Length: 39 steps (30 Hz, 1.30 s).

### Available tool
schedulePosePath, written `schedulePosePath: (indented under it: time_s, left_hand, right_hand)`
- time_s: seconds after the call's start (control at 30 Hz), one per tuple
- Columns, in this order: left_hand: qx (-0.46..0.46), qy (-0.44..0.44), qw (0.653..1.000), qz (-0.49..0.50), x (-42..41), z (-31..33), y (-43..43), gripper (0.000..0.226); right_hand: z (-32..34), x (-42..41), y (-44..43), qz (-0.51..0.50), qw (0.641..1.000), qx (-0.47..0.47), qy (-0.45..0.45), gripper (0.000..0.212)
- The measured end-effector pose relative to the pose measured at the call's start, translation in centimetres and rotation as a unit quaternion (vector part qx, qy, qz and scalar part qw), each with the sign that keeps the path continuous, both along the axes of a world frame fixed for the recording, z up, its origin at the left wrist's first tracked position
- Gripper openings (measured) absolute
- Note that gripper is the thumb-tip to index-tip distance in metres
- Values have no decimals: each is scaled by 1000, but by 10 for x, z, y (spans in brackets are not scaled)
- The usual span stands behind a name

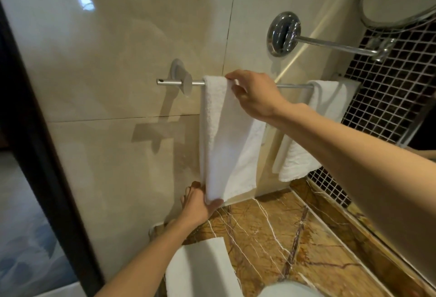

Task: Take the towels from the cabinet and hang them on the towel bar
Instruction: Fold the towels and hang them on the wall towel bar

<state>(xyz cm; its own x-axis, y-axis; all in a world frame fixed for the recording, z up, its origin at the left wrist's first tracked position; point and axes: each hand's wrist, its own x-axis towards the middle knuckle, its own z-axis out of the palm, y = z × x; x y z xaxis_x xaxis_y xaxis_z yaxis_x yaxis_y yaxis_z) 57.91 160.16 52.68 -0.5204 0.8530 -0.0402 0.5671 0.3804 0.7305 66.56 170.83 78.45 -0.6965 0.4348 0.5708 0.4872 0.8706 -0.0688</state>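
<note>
My right hand (pixel 254 95) pinches the white towel (pixel 226 141) at the towel bar (pixel 179 82) while my left hand (pixel 198 202) grips its lower hem, so an uneven downward tug could, I judge, drag it off the bar beside the second hung towel (pixel 313 131).

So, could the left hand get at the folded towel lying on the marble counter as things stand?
Probably yes. The left hand is pinching the bottom edge of the hanging towel, so it must let go first; the folded towel lies just beneath its forearm on the counter, nothing between.
</note>
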Motion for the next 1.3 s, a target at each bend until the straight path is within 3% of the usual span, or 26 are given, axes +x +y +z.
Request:
schedulePosePath:
  time_s: [0.3,0.5,0.67,0.9,1.1,1.3]
  left_hand:
    - [77,-90,993,30,-2,-9,-1,66]
    - [124,-154,979,46,1,-22,-8,43]
    - [162,-142,972,94,5,-34,-10,28]
    - [162,-135,975,66,0,-42,-6,10]
    - [161,-114,975,101,-6,-42,2,20]
    - [195,-194,954,123,0,-43,2,21]
  right_hand:
    - [3,-1,1,1,1000,-1,-17,34]
    - [-3,-5,-2,2,1000,0,13,25]
    - [-4,-1,-2,2,1000,4,23,25]
    - [6,0,-3,-5,1000,-17,2,26]
    - [16,2,-2,21,999,-17,-34,28]
    - [20,6,-5,46,998,-33,-23,30]
